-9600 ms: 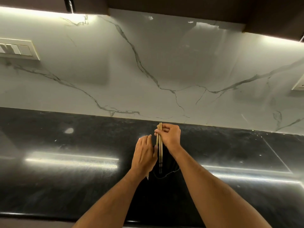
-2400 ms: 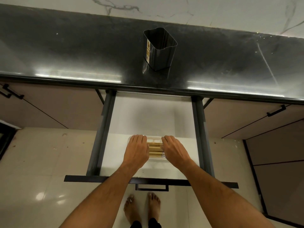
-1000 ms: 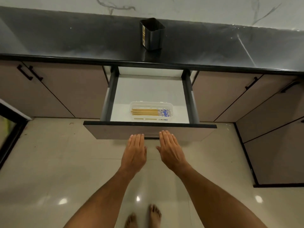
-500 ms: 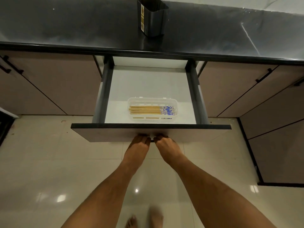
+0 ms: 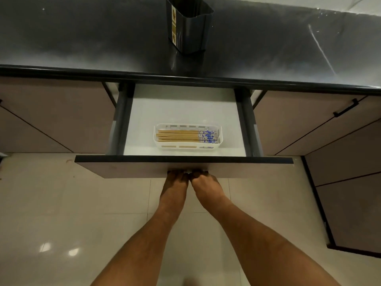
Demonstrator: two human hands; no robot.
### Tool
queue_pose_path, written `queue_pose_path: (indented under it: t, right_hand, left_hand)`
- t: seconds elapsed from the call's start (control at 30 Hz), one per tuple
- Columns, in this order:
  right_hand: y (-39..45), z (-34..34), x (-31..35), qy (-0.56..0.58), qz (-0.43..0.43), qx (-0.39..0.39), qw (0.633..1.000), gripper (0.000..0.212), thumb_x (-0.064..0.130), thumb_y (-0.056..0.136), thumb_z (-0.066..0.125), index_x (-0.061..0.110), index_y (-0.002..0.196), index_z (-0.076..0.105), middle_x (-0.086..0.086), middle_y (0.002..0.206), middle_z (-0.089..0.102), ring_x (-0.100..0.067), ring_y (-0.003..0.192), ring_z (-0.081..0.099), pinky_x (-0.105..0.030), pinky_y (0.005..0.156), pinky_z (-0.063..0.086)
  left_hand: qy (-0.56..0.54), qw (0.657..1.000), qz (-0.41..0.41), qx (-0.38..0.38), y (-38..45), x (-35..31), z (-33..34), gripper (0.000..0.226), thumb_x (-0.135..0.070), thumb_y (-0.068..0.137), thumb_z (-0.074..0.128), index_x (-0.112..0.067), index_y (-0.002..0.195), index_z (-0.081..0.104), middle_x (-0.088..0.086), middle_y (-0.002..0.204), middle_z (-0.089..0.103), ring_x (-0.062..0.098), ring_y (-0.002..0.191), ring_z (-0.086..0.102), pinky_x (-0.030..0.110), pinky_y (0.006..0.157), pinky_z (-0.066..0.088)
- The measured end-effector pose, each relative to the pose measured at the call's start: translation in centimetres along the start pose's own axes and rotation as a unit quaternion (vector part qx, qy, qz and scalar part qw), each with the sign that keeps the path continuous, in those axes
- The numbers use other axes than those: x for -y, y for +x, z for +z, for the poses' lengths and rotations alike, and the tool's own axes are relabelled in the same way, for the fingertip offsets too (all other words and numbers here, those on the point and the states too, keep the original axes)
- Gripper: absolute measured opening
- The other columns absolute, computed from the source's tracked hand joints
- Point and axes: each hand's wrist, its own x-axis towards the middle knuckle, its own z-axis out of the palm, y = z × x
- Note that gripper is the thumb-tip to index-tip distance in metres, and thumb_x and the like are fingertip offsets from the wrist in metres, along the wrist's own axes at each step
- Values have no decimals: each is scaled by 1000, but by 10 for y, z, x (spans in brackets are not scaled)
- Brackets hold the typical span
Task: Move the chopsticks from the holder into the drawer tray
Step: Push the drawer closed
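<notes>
Head view, with the open drawer [image 5: 185, 108] as the landmark. It stands pulled out from under the dark countertop [image 5: 82, 38], its white floor in plain sight. Toward its front, nearer the front panel [image 5: 123, 168] than the back, sits a white slotted tray [image 5: 220, 137]. The chopsticks [image 5: 181, 135] lie flat in that tray, bundled side by side and running left to right, with their blue-patterned ends toward the drawer's right side.

Both hands are at the lower edge of the front panel, at its middle, side by side and nearly touching each other. The left hand [image 5: 176, 182] and the right hand [image 5: 203, 183] have their fingers curled up under the panel's bottom edge, where a dark handle seems to sit; the fingertips are hidden behind the panel, so how firm the grasp is cannot be told. The chopsticks are well apart from the fingers, beyond the front panel and inside the drawer, almost straight ahead of both hands.

Behind the drawer, on the countertop, the dark holder [image 5: 191, 27] stands upright, its top cut off by the frame edge. Closed cabinet fronts [image 5: 51, 112] flank the drawer, and pale floor tiles [image 5: 61, 213] lie below it.
</notes>
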Motion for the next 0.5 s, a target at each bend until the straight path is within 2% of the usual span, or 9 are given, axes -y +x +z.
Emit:
queue_pose_path:
  t: [0.03,0.07,0.17,0.27,0.37,0.5]
  right_hand:
    - [10,-2,-4,-5,-3,-4,1000,29,5,94,59,10,121,67,-12,112,70,-30,97,67,-39,89,53]
    - [20,-5,-8,-6,-5,-8,1000,29,6,94,59,10,121,67,-12,112,70,-29,96,67,-39,90,53]
    - [50,-16,-19,3,-9,-16,1000,21,11,95,61,12,115,68,-9,103,71,-24,91,69,-38,89,55]
    - [81,-28,-33,15,-16,-25,999,12,14,96,61,13,104,69,-6,92,71,-20,83,68,-34,82,53]
    - [114,-39,-46,17,-19,-30,999,8,14,95,62,13,100,69,-5,88,69,-19,79,67,-32,78,52]
    - [149,-46,-62,18,-13,-54,998,4,14,93,66,14,94,70,-4,83,68,-18,74,64,-30,71,47]
  left_hand:
    - [66,998,2,-4,12,0,-1,56,-20,95,63,-23,148,43,-3,144,54,18,140,43,34,124,18]
    - [92,996,0,-8,23,1,-9,58,-19,91,68,-22,146,47,0,143,55,20,139,45,36,123,19]
    - [1,999,3,-48,62,9,-9,52,-20,94,66,-23,143,50,0,141,57,18,133,51,28,117,30]
    - [-103,993,-25,-57,97,12,-22,37,-18,96,64,-21,133,60,1,127,66,15,113,65,21,98,47]
    - [-118,990,-48,-56,129,15,-38,21,-16,98,61,-19,118,68,2,110,72,15,92,70,17,75,48]
    - [-107,990,-55,-72,168,21,-48,14,-11,97,61,-15,105,72,4,97,74,17,83,70,22,72,52]
